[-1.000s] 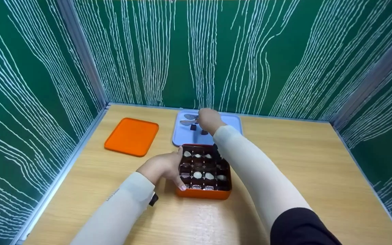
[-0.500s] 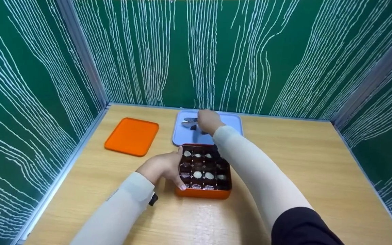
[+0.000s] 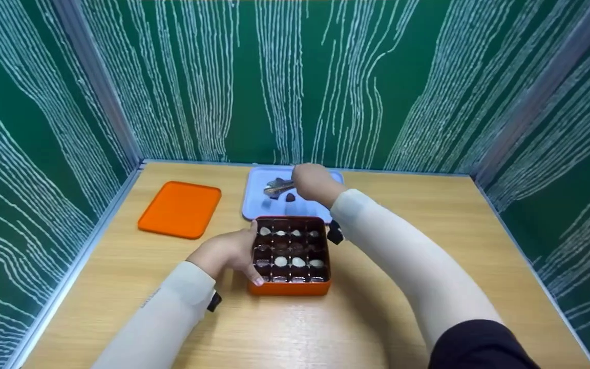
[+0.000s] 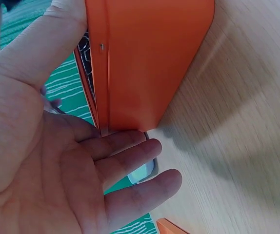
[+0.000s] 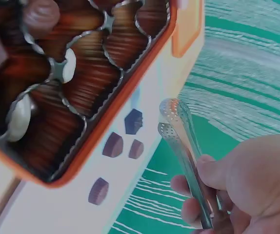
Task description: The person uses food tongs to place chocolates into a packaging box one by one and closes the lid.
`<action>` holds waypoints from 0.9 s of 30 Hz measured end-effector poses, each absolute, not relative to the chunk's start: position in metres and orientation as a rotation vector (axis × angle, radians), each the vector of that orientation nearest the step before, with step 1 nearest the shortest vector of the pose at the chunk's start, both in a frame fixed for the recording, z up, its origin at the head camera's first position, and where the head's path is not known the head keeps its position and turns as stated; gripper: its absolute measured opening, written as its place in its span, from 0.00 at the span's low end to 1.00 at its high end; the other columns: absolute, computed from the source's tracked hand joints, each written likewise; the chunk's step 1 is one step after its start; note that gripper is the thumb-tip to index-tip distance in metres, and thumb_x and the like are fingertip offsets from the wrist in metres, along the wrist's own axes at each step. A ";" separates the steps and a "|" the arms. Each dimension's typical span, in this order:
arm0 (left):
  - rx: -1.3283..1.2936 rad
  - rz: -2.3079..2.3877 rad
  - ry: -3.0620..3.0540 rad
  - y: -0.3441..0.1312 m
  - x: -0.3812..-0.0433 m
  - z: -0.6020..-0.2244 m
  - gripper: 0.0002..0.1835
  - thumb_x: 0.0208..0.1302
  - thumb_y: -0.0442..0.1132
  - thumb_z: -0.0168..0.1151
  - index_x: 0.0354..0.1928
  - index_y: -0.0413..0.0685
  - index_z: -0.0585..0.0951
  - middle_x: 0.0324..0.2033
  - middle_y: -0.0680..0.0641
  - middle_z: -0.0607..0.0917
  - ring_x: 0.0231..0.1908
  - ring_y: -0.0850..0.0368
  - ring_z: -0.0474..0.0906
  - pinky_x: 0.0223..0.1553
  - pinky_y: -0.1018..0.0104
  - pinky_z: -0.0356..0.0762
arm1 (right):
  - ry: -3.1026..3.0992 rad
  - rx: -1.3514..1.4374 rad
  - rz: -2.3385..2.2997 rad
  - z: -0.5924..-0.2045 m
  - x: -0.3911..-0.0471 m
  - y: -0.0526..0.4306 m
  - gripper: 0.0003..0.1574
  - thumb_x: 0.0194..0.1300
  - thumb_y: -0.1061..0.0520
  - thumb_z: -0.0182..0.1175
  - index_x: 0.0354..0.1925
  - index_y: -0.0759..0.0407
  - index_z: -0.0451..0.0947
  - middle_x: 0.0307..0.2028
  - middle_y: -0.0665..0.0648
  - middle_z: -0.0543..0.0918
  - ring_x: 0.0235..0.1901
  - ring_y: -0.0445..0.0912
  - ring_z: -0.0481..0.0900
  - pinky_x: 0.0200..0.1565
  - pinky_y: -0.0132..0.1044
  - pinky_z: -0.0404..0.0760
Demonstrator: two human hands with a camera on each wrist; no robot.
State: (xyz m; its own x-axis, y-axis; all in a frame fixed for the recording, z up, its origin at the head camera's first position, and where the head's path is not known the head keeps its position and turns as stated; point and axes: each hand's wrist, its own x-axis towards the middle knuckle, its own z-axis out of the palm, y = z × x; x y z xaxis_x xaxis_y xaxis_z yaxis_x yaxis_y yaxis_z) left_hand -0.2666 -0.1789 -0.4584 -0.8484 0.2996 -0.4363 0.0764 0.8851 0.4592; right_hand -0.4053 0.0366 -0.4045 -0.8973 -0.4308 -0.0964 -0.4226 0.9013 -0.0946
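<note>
My right grip (image 3: 316,181): curled round tongs (image 3: 281,188), axis leftward over tray (image 3: 254,204) | chocolate (image 3: 290,197): left, boxward | left grip (image 3: 230,250): spread against box (image 3: 290,290)

beyond the orange box (image 3: 290,289), the right hand (image 3: 315,180) hid the grip end of the tongs (image 3: 279,188) and part of the blue tray (image 3: 255,204) in the head view. left of the box, the left hand (image 3: 231,251) covered most of that side wall, and the lettering (image 3: 150,298) on the left sleeve (image 3: 164,312) was too small to read. what lay in the box's nearest row was unclear. both wrist views cut off the box and the hand beside it.
</note>
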 end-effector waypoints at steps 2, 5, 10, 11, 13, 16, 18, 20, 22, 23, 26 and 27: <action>0.272 0.593 2.545 -0.180 -0.267 -0.458 0.91 0.42 0.53 0.97 0.92 0.38 0.35 0.91 0.28 0.52 0.89 0.32 0.57 0.92 0.40 0.54 | 2.954 -0.696 -0.105 -0.398 -0.394 0.043 0.14 0.84 0.62 0.58 0.51 0.60 0.91 0.45 0.59 0.91 0.40 0.53 0.84 0.48 0.49 0.90; 0.263 0.594 2.543 -0.180 -0.266 -0.459 0.91 0.42 0.54 0.97 0.93 0.39 0.35 0.91 0.29 0.52 0.89 0.31 0.56 0.92 0.38 0.54 | 2.946 -0.746 -0.090 -0.391 -0.377 0.055 0.13 0.82 0.62 0.61 0.51 0.57 0.93 0.43 0.57 0.92 0.39 0.51 0.84 0.45 0.46 0.90; 0.274 0.610 2.524 -0.179 -0.264 -0.458 0.91 0.43 0.53 0.96 0.92 0.39 0.34 0.91 0.28 0.51 0.89 0.30 0.55 0.92 0.36 0.53 | 2.949 -0.889 -0.044 -0.379 -0.347 0.079 0.13 0.82 0.62 0.64 0.52 0.56 0.95 0.46 0.57 0.95 0.42 0.53 0.88 0.50 0.49 0.93; 0.275 0.612 2.520 -0.179 -0.264 -0.457 0.91 0.43 0.53 0.96 0.92 0.39 0.33 0.91 0.29 0.50 0.89 0.30 0.55 0.92 0.36 0.53 | 2.949 -0.918 -0.039 -0.376 -0.342 0.083 0.13 0.82 0.62 0.63 0.51 0.55 0.95 0.45 0.57 0.95 0.42 0.53 0.89 0.50 0.49 0.93; 0.283 0.614 2.514 -0.179 -0.264 -0.457 0.91 0.44 0.52 0.96 0.92 0.39 0.33 0.91 0.29 0.50 0.89 0.30 0.55 0.91 0.36 0.53 | 2.945 -0.963 -0.037 -0.372 -0.331 0.089 0.13 0.83 0.62 0.63 0.49 0.56 0.94 0.44 0.58 0.96 0.41 0.54 0.90 0.50 0.50 0.94; 0.301 0.610 2.512 -0.183 -0.264 -0.457 0.90 0.45 0.53 0.96 0.92 0.38 0.33 0.90 0.28 0.52 0.89 0.30 0.57 0.91 0.36 0.54 | 2.926 -1.028 -0.031 -0.368 -0.317 0.093 0.12 0.82 0.63 0.62 0.47 0.56 0.93 0.41 0.58 0.95 0.38 0.53 0.90 0.48 0.49 0.94; 0.311 0.611 2.507 -0.184 -0.265 -0.457 0.90 0.45 0.53 0.96 0.92 0.38 0.33 0.90 0.28 0.52 0.89 0.30 0.56 0.91 0.37 0.54 | 2.906 -1.043 -0.046 -0.367 -0.308 0.095 0.12 0.81 0.64 0.63 0.47 0.57 0.94 0.40 0.57 0.95 0.37 0.52 0.89 0.46 0.47 0.95; 0.313 0.620 2.498 -0.184 -0.265 -0.457 0.90 0.46 0.54 0.95 0.92 0.39 0.32 0.90 0.28 0.52 0.89 0.31 0.56 0.92 0.37 0.53 | 2.885 -1.064 -0.056 -0.366 -0.299 0.094 0.12 0.80 0.65 0.64 0.47 0.57 0.94 0.40 0.57 0.95 0.37 0.52 0.89 0.46 0.47 0.95; 0.311 0.633 2.489 -0.185 -0.266 -0.458 0.90 0.46 0.53 0.95 0.92 0.40 0.32 0.90 0.29 0.51 0.90 0.31 0.54 0.92 0.36 0.51 | 2.865 -1.076 -0.060 -0.367 -0.291 0.093 0.11 0.79 0.65 0.65 0.48 0.57 0.95 0.41 0.57 0.95 0.38 0.51 0.89 0.46 0.47 0.95; 0.314 0.637 2.486 -0.185 -0.266 -0.458 0.90 0.47 0.53 0.95 0.92 0.40 0.32 0.91 0.29 0.51 0.90 0.31 0.53 0.92 0.36 0.51 | 2.853 -1.082 -0.060 -0.367 -0.288 0.091 0.11 0.79 0.64 0.65 0.49 0.56 0.95 0.42 0.57 0.95 0.38 0.51 0.90 0.46 0.47 0.95; 0.321 0.648 2.486 -0.184 -0.266 -0.459 0.89 0.48 0.52 0.96 0.92 0.41 0.33 0.91 0.30 0.49 0.90 0.32 0.52 0.93 0.37 0.49 | 2.825 -1.101 -0.046 -0.371 -0.279 0.085 0.11 0.80 0.63 0.67 0.50 0.56 0.95 0.44 0.56 0.95 0.39 0.51 0.90 0.47 0.46 0.95; 0.325 0.647 2.488 -0.183 -0.266 -0.460 0.89 0.48 0.52 0.96 0.92 0.41 0.33 0.91 0.30 0.50 0.90 0.32 0.52 0.93 0.38 0.49 | 2.818 -1.107 -0.032 -0.373 -0.276 0.083 0.11 0.79 0.64 0.67 0.51 0.56 0.95 0.44 0.56 0.95 0.39 0.51 0.90 0.48 0.46 0.95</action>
